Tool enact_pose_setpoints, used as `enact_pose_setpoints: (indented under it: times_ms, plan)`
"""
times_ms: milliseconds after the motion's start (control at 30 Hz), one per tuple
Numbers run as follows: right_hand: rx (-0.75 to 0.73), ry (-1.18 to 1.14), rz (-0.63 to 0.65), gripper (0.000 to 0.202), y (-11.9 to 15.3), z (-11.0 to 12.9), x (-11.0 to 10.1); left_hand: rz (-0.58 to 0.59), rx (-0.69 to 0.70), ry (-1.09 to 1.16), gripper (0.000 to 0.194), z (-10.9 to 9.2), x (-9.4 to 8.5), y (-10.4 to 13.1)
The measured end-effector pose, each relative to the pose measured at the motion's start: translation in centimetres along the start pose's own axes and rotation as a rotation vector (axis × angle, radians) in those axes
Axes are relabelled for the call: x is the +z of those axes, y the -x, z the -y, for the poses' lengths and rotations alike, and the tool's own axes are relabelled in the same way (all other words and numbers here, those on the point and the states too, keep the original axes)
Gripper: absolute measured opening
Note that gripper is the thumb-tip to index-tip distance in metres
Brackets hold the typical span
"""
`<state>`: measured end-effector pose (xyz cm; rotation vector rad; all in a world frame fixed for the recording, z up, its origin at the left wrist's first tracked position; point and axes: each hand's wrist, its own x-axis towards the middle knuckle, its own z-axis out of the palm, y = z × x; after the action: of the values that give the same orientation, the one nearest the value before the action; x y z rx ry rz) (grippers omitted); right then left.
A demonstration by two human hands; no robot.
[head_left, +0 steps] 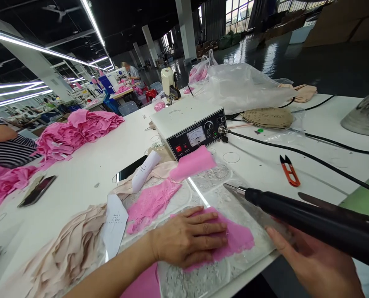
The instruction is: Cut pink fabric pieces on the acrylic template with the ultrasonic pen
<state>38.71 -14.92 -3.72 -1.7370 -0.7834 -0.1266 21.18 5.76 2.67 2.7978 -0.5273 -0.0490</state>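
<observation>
My left hand (187, 236) lies flat, fingers stretched out, pressing a pink fabric piece (238, 238) onto a clear, scuffed board (199, 279). My right hand (317, 256) is at the lower right, beside the board's edge, closed around a black corded handheld cutter (283, 205); the tool hides most of its fingers, while the thumb shows. The cutter's pointed metal tip hangs above the board, apart from the fabric. Pink lace (155, 203) and a folded pink piece (195, 163) lie farther up the board. A white paper pattern (115, 223) sits left of the lace.
Behind the board stands a control box (198, 132) with a dial. Orange thread snips (290, 170) lie at right. Beige fabric (69, 244) is heaped at left, near a phone (37, 191). Pink fabric (78, 132) and a person in a striped top (8, 140) are farther left.
</observation>
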Motion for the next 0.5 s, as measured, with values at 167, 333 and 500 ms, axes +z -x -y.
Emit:
enact_pose_setpoints:
  times_ms: [167, 333, 500]
  plan:
    - [-0.515, 0.163, 0.057, 0.012, 2.2, -1.0, -1.8, -0.03, 0.012, 0.102, 0.047, 0.1, 1.0, -1.0]
    - [-0.676, 0.109, 0.324, 0.041, 3.3, -2.0, -1.6, -0.016, 0.018, 0.131, 0.046, 0.2, 1.4, -1.2]
    - [-0.684, 0.127, 0.3, 0.047, 3.2, -2.2, -1.2, -0.017, 0.018, 0.138, 0.046, 0.4, 1.4, -1.0]
